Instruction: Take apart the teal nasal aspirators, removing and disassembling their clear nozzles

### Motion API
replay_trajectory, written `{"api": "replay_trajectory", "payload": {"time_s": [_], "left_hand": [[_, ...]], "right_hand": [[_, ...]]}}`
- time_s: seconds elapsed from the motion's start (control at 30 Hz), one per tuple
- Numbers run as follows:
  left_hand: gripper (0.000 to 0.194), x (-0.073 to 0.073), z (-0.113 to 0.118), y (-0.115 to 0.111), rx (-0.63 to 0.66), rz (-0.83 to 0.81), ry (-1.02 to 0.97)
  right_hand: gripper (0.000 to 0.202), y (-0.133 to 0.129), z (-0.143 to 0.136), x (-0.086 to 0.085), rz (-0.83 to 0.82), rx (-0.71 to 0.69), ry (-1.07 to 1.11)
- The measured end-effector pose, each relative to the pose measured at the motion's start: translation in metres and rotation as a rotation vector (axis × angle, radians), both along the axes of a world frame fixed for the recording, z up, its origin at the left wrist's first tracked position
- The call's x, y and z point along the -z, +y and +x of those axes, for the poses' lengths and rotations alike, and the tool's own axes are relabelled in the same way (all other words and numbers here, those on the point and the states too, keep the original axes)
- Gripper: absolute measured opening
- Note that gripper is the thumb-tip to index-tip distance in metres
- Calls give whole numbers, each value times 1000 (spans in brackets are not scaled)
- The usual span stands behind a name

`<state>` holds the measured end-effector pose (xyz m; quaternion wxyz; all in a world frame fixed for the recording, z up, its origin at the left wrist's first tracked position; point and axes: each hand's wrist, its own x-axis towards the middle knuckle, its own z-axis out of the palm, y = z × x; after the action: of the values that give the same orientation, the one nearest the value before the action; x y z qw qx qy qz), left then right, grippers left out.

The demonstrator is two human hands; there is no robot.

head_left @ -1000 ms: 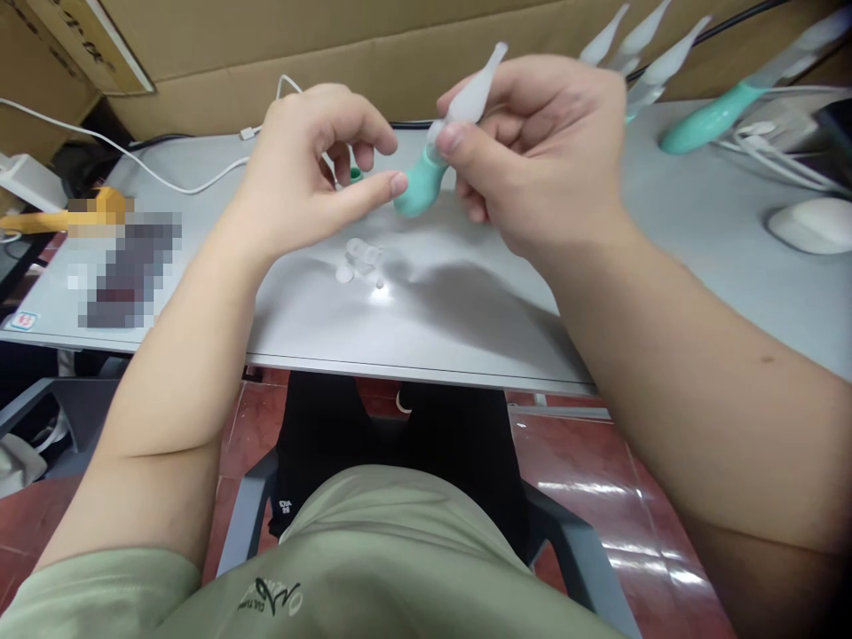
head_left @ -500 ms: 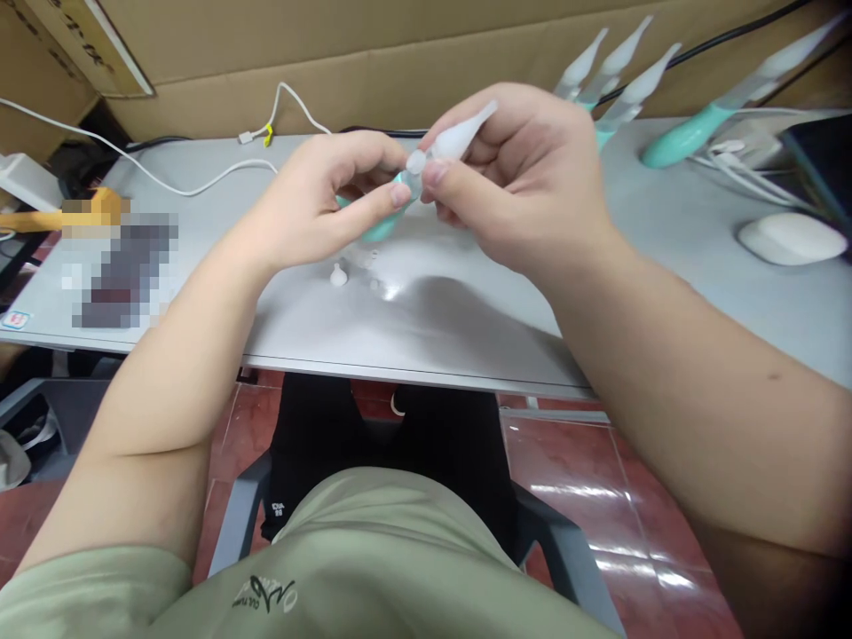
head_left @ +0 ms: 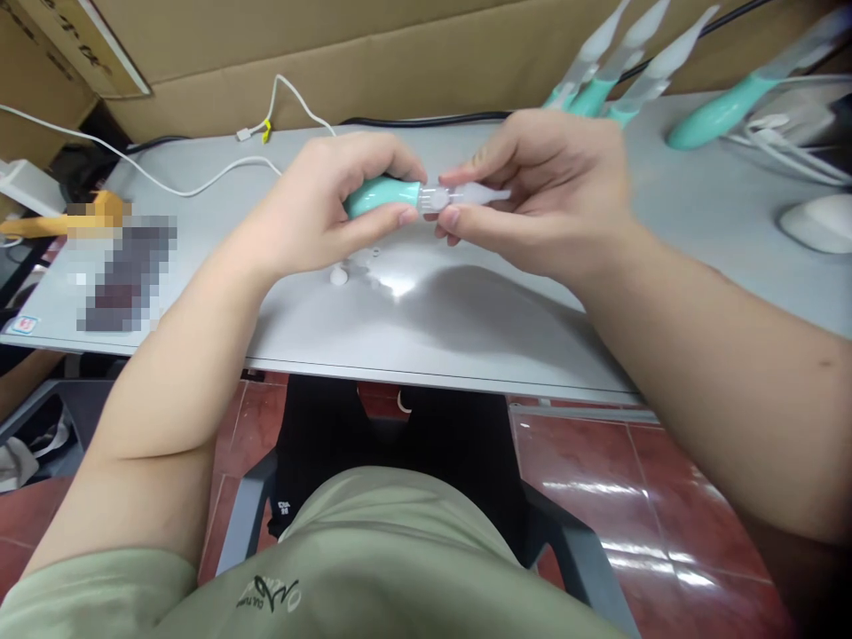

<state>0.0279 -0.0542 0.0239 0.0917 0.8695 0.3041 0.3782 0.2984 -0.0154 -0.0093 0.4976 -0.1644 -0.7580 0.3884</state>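
As the left hand [head_left: 326, 204] wraps round the teal handle [head_left: 382, 195] of one pointed tool [head_left: 432, 199], the right hand [head_left: 559, 191] has the other half in a pinch, thumb on the near side, fingers on the far side, just where clear collar meets white tip. So it's two hands grasping a single tool, and there it is, between them over the middle of the grey table [head_left: 466, 351]! Its long axis runs almost level, left to right across the view: rounded teal end pointing left into the left palm, white tip pointing right, towards the right palm. Count the others like it: four! Three tools [head_left: 618, 64] bunch up behind the right hand, and a fourth tool [head_left: 732, 106] is apart, farther right; all four tips aim up and to the right. Down below the left hand, one small white piece [head_left: 339, 276] on the table, with clear bits [head_left: 365, 264] beside it, too blurred to count. One rounded white object [head_left: 818, 224] at the right edge.
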Motion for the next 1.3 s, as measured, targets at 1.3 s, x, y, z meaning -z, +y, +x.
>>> {"api": "replay_trajectory", "payload": {"time_s": [1.3], "left_hand": [[40, -10, 3, -8, 128, -127, 20]], "right_hand": [[40, 1, 15, -18, -164, -167, -97]]}}
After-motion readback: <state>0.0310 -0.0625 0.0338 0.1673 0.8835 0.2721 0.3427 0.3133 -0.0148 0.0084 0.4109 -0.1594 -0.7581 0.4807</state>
